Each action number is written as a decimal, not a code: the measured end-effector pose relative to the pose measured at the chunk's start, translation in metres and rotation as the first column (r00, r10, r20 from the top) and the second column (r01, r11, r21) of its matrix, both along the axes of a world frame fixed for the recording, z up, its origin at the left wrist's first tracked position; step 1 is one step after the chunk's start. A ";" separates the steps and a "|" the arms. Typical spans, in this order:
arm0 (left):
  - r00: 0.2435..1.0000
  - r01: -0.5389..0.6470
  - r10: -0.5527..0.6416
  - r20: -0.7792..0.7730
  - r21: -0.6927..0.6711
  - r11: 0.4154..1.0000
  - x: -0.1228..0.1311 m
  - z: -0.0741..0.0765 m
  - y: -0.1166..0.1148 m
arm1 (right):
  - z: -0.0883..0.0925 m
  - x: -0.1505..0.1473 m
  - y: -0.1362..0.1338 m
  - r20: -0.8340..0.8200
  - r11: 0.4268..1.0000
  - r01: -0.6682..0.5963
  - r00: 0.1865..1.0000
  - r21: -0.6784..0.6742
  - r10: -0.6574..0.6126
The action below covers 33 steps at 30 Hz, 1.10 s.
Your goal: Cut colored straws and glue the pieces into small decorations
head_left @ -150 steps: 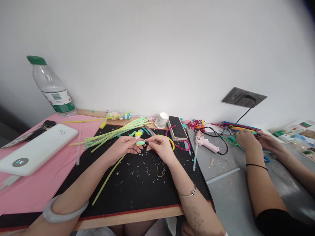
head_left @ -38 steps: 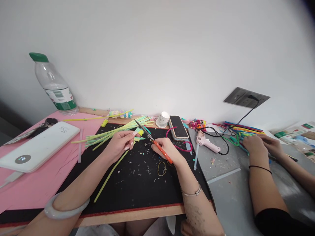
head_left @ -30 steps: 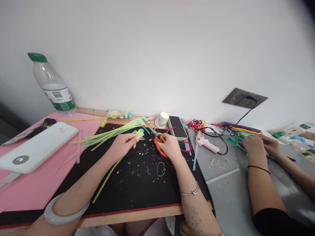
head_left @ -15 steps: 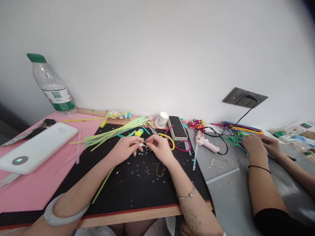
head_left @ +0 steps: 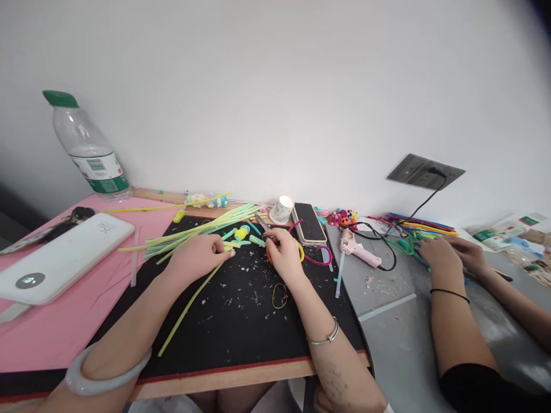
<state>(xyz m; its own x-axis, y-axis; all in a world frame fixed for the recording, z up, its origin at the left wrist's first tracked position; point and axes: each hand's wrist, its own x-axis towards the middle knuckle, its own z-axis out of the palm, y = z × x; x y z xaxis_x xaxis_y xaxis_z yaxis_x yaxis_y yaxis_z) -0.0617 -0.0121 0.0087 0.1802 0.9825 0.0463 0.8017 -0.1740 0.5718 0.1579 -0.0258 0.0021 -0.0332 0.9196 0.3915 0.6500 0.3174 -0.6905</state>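
Your left hand [head_left: 196,258] rests on the black felt mat [head_left: 241,332], fingertips pinched together on a short yellow-green straw piece [head_left: 229,246]. Your right hand [head_left: 284,256] curls over the orange-handled scissors [head_left: 267,253] beside it; its grip is hidden.

One bottle [head_left: 88,155] (green-capped), one cup [head_left: 282,209], one phone [head_left: 310,222], one scissors [head_left: 262,222].
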 end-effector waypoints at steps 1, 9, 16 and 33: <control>1.000 0.031 -0.031 0.000 -0.021 0.999 0.000 -0.002 0.000 | 0.000 0.000 0.000 -0.007 1.000 0.014 1.000 0.001 -0.014; 0.943 0.163 -0.124 0.307 -0.103 0.981 0.002 -0.006 0.000 | -0.002 0.001 -0.001 -0.008 0.998 0.060 0.998 0.004 -0.060; 0.438 0.037 0.263 0.860 -0.309 0.950 0.013 0.011 -0.005 | 0.005 -0.007 -0.008 -0.071 0.970 -0.216 0.975 -0.108 0.209; 0.325 0.163 0.211 0.922 -0.274 0.948 0.038 0.001 -0.018 | -0.001 -0.022 -0.013 -0.534 0.899 -0.388 0.813 -0.204 0.230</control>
<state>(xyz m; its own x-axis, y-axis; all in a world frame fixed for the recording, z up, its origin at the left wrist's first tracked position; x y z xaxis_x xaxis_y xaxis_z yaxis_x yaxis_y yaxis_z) -0.0236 -0.0302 0.0097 0.1752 0.9804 -0.0904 -0.3009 0.1408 0.9432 0.1360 -0.0390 0.0008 -0.2144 0.9649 0.1517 0.1062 0.1774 -0.9784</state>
